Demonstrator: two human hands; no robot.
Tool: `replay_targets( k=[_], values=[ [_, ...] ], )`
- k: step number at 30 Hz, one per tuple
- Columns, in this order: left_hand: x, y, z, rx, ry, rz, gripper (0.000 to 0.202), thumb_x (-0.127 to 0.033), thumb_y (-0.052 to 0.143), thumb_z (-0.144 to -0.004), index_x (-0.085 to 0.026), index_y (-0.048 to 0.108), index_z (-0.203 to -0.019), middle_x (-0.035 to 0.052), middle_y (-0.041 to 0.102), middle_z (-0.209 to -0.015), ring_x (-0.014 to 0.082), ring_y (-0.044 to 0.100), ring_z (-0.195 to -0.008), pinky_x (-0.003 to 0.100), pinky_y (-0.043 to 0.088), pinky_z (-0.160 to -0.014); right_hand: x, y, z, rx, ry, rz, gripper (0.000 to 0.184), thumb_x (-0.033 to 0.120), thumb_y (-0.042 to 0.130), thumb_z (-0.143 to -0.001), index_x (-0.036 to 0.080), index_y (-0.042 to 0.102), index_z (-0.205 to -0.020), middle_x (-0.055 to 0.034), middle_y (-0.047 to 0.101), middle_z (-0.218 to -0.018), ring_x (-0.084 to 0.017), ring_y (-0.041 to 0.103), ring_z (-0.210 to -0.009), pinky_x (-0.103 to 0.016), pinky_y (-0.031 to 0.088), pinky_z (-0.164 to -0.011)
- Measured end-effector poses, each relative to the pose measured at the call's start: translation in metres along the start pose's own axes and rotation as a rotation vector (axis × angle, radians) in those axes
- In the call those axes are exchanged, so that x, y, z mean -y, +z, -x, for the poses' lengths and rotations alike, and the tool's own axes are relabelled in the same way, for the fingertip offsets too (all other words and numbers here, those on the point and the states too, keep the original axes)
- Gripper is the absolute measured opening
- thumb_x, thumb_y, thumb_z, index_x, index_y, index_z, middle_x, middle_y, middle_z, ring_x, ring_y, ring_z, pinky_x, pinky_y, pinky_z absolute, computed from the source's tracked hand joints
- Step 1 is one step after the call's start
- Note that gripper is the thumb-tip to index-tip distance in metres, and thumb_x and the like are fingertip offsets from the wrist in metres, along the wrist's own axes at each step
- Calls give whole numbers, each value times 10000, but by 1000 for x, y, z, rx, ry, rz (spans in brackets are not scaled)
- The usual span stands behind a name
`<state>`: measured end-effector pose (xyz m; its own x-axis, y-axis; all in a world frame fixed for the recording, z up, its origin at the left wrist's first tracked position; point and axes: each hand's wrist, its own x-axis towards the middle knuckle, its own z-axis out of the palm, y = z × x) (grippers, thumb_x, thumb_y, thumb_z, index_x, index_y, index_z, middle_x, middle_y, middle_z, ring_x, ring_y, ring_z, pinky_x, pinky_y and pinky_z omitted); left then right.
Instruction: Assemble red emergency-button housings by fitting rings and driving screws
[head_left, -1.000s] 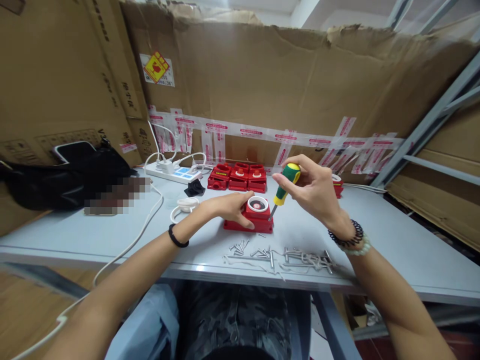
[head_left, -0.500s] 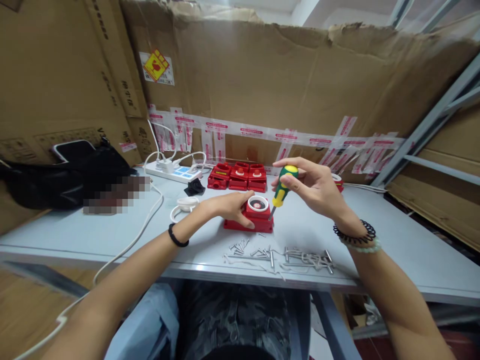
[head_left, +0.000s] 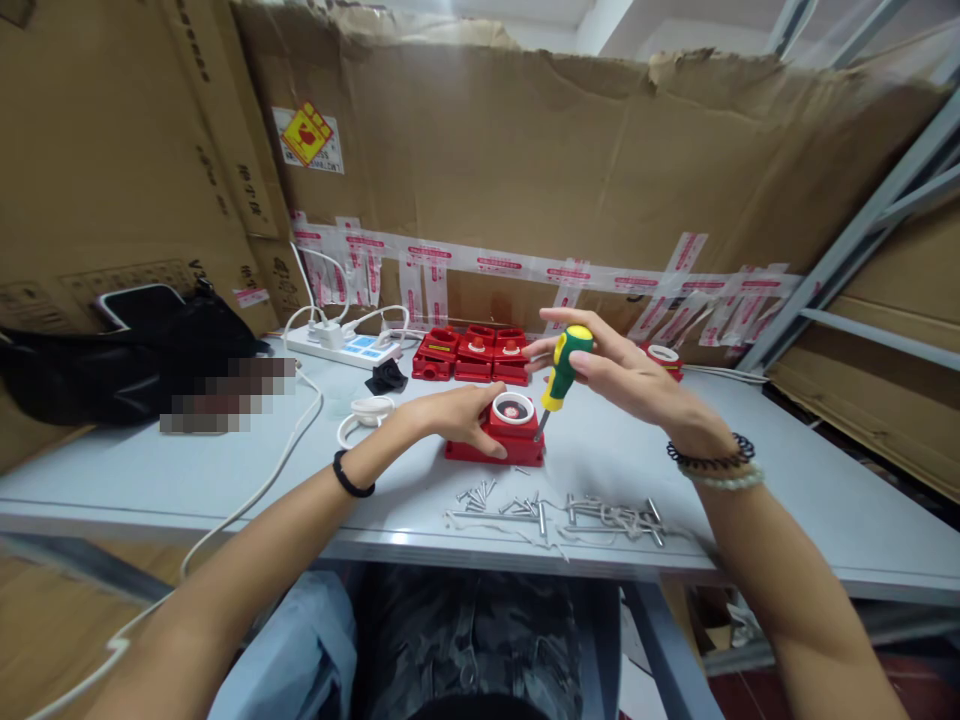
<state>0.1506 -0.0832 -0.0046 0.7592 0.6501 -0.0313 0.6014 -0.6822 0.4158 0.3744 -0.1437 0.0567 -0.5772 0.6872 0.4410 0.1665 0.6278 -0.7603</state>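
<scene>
Red housing [head_left: 526, 447], one, with white ring [head_left: 497, 404] on top: is standing on the counter [head_left: 600, 440], in front of the person. Left hand [head_left: 459, 416]: is bracing the housing, fingers part-curled around it, thumb along the near side. Screwdriver [head_left: 568, 372], green and yellow: is leaning, tip at the right-hand corner; whether it is seating in a screw is too small to tell. Right hand [head_left: 628, 385]: is holding the handle lightly, thumb pressing one side, other fingers spreading loosely. Chief risk: the shaft is tilting and the grip is looking slack, so the tip could be skidding off and scoring the housing. Second risk: uneven pressure at a corner could be swivelling the housing under the left hand. Small screws [head_left: 478, 495], loose: are lying towards the near edge, where a brushing forearm could be scattering them. Metal rods [head_left: 541, 518], with pale string [head_left: 619, 517]: are lying alongside; the string could be snagging screws.
</scene>
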Motion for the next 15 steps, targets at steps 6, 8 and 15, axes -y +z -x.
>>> replay_targets(
  k=[6, 8, 15],
  values=[
    [3, 0, -1, -1, 10, -13, 713, -552, 699, -642, -177, 439, -1190, 99, 601, -1165, 255, 592, -970, 272, 420, -735, 4, -5, -3, -22, 13, -30, 335, 331, 661, -807, 203, 563, -1101, -60, 685, -941, -191, 673, -878, -363, 566, -747],
    [3, 1, -1, -4, 13, -14, 720, -550, 700, -641, -176, 432, -1195, 98, 601, -1164, 254, 594, -969, 270, 424, -737, 1, 5, -6, -213, -20, 96, 324, 332, 711, -754, 188, 586, -1016, -18, 658, -817, -150, 652, -717, -300, 555, -637],
    [-2, -1, 1, -2, -14, -11, 714, -515, 704, -644, -168, 439, -1209, 107, 596, -1196, 268, 593, -1014, 282, 440, -780, -10, 32, -11, -719, -104, 508, 328, 295, 754, -684, 218, 439, -733, 73, 477, -583, -76, 430, -494, -226, 358, -436]
  ],
)
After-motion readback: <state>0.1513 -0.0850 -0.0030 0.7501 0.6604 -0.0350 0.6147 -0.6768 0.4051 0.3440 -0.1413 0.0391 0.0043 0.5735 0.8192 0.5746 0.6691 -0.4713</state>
